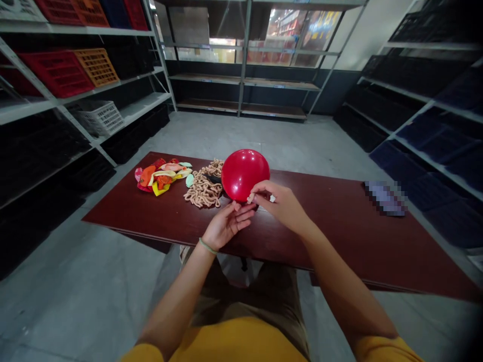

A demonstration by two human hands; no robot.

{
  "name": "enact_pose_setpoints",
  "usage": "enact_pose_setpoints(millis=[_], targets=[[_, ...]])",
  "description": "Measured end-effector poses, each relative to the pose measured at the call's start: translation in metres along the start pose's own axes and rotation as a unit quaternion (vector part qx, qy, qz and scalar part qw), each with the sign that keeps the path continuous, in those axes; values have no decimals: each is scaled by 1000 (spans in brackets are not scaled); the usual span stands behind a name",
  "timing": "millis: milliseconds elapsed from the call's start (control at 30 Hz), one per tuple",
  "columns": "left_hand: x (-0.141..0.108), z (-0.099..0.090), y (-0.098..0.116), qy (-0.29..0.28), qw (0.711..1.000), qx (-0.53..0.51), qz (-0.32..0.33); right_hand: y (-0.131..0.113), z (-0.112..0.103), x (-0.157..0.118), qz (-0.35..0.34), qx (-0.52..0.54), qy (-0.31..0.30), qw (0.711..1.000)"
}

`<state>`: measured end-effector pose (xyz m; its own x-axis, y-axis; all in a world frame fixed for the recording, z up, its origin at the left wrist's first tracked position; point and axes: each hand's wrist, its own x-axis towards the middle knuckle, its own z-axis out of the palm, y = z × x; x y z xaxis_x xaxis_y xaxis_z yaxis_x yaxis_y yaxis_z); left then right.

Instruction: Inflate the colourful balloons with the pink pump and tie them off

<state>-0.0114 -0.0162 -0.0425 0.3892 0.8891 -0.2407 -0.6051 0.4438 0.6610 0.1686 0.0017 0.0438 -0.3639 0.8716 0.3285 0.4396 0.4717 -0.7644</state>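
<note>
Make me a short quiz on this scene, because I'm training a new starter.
1. Which wrist wears the thin green band, left or right?
2. True or false: seen from the person, the heap of flat multicoloured balloons lies to the left of the tan coiled strands on the dark red table.
3. What colour is the inflated balloon at the fingertips of the right hand?

Key: 1. Left. 2. True. 3. Red.
</note>
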Motion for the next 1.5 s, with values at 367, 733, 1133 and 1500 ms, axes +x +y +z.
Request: enact_pose_setpoints(millis=[367, 733, 1133, 1500], targets=[[24, 25, -44, 63, 995, -67, 30, 30, -7, -59, 82, 41, 20, 996], [19, 29, -34, 93, 856, 456, 225, 24, -13, -87, -43, -200, 108, 973], [-16, 37, 4, -91, 515, 805, 280, -1, -24, -25, -222, -310, -73, 921], [-26, 38, 24, -87, 379, 863, 321, 12, -24, 8, -113, -168, -180, 963]])
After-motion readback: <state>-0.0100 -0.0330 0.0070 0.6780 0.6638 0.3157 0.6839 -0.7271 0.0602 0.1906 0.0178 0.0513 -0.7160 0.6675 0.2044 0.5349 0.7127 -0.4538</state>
